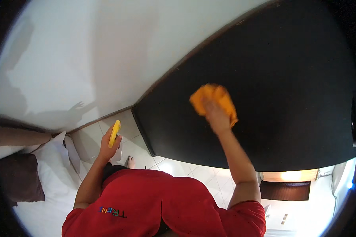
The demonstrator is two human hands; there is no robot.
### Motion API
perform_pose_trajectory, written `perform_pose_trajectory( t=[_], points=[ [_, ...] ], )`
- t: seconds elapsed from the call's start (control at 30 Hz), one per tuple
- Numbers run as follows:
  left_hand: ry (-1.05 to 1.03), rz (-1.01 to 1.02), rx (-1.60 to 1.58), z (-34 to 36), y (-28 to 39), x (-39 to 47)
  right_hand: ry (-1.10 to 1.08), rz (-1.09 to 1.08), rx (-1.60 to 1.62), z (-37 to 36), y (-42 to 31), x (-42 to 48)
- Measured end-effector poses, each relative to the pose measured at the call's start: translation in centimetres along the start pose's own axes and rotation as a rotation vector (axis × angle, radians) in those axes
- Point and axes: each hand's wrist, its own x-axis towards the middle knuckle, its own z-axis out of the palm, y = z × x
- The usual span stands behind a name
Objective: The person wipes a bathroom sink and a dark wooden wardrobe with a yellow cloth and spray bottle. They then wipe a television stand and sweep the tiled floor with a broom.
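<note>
My left hand (109, 143) grips a spray bottle by its yellow trigger head (115, 134); part of the pale bottle shows below the hand, over the tiled floor. Up and to the right, my right hand (216, 114) presses or holds a folded orange cloth (212, 96) at a large flat black panel, possibly a door (284, 89). The fingers are blurred and partly hidden by the cloth.
A white wall (121, 44) with shadows meets the black panel at a dark edge. At left stands a bed with white bedding (53, 166) and a dark brown pillow (20, 177). One bare foot (131, 162) is on the pale floor tiles (142, 151).
</note>
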Motion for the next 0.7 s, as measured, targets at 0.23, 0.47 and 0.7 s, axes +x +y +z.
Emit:
perform_pose_trajectory(
  t=[0.23,0.47,0.7],
  points=[
    [0.082,-0.007,0.031,0.8,0.7,-0.3,0.319,-0.006,0.034,-3.6,-1.1,10.6],
    [0.217,-0.032,0.000,1.8,-0.9,-0.8,-0.171,-0.356,0.138,18.8,-8.7,5.1],
    [0.287,-0.102,0.082,1.7,-4.0,-2.2,-0.061,-0.036,0.663,17.4,-11.6,17.8]
  ],
)
